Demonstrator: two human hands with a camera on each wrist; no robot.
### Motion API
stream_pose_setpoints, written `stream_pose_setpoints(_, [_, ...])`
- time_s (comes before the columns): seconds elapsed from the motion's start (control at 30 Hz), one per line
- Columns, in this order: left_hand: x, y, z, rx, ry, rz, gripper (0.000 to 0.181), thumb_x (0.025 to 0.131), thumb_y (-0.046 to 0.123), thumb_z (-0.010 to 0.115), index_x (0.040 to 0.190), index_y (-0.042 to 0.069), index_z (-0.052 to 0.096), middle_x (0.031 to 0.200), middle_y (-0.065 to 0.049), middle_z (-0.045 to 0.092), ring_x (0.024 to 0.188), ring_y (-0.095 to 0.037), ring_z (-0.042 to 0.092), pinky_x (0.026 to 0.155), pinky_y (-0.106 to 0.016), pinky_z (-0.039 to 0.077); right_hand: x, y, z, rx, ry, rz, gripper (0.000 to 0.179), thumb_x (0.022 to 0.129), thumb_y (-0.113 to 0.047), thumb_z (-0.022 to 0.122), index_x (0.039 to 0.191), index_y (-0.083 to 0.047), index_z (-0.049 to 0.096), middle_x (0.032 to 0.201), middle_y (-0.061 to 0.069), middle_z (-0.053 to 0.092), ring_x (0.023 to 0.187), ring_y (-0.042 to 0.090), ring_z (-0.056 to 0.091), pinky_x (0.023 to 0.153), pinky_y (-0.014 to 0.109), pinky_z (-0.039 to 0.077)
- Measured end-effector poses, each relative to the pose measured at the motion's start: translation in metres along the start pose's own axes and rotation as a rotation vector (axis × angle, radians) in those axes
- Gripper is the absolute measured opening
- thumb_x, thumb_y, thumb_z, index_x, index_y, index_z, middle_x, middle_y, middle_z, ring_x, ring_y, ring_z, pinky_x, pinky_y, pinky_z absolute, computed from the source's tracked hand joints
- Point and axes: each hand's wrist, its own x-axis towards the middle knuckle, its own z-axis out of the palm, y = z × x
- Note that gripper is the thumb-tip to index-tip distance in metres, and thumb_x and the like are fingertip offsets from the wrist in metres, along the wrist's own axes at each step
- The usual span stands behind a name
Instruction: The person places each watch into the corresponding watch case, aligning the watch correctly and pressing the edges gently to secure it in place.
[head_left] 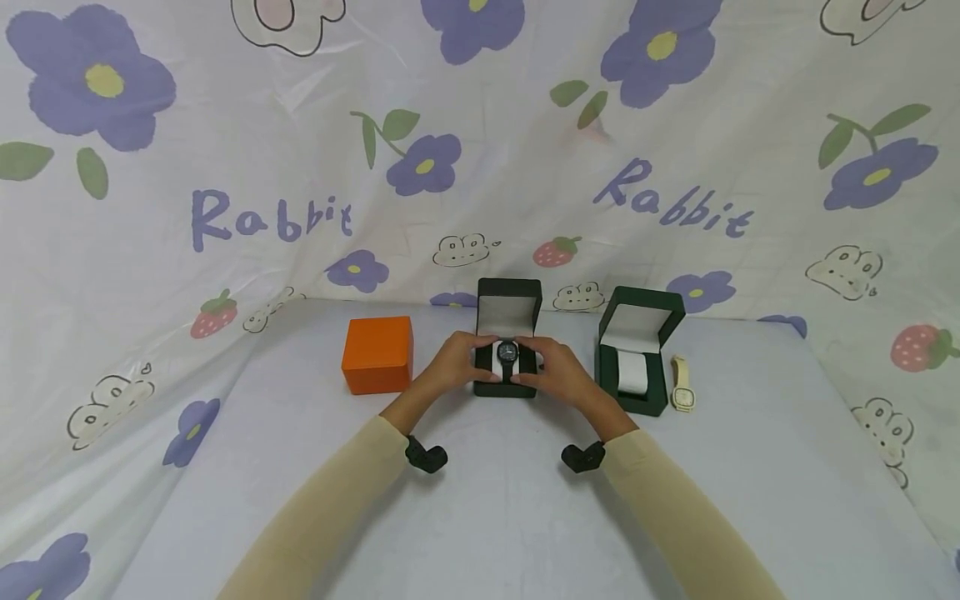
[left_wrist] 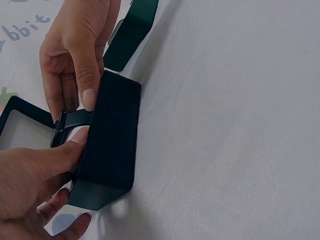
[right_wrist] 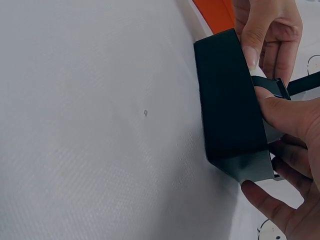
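Observation:
A black watch [head_left: 507,353] on a white cushion [head_left: 496,364] sits in an open dark box [head_left: 505,390], its lid raised at the back. From the left side, my left hand [head_left: 454,362] pinches the cushion, thumb in front and fingers behind. Opposite it, my right hand [head_left: 561,372] grips the cushion's other end the same way. In the left wrist view, the watch strap [left_wrist: 79,117] passes between the two thumbs. The box's front wall [right_wrist: 230,95] hides the cushion's lower part in the right wrist view.
To the right, an open green box [head_left: 654,392] has a bare white cushion [head_left: 632,372] inside. Beside that box lies a gold watch [head_left: 682,390]. A closed orange box [head_left: 378,353] stands left of the dark box. White cloth [head_left: 510,517] covers the table; a patterned curtain hangs behind.

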Motion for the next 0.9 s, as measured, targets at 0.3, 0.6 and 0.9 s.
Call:
stream_pose_setpoints(0.3, [-0.001, 0.0, -0.001, 0.023, -0.014, 0.052, 0.07, 0.078, 0.013, 0.089, 0.141, 0.005, 0.06, 0.133, -0.012, 0.066, 0.114, -0.027, 0.061, 0.109, -0.043, 0.047, -0.003, 0.001, 0.002, 0.012, 0.01, -0.015, 0.068, 0.089, -0.019, 0.081, 0.146, 0.0, 0.051, 0.146, 0.02, 0.054, 0.135, 0.036, 0.05, 0.103, 0.049, 0.051])
stream_pose_setpoints(0.6, [-0.01, -0.001, 0.005, -0.024, 0.067, 0.008, 0.073, 0.083, 0.02, 0.087, 0.147, 0.012, 0.055, 0.143, -0.011, 0.059, 0.122, -0.03, 0.058, 0.105, -0.047, 0.05, -0.004, 0.001, -0.009, 0.026, -0.012, 0.014, 0.063, 0.094, -0.021, 0.075, 0.148, -0.001, 0.05, 0.147, 0.021, 0.053, 0.121, 0.037, 0.061, 0.092, 0.047, 0.058])
stream_pose_setpoints(0.9, [-0.029, 0.001, 0.011, -0.249, 0.266, 0.013, 0.083, 0.081, 0.015, 0.088, 0.152, 0.008, 0.047, 0.153, -0.016, 0.046, 0.129, -0.038, 0.053, 0.095, -0.044, 0.058, 0.0, -0.006, -0.034, 0.185, 0.378, -0.02, 0.025, 0.1, -0.011, 0.064, 0.12, 0.002, 0.071, 0.105, 0.014, 0.075, 0.094, 0.026, 0.073, 0.08, 0.035, 0.061])
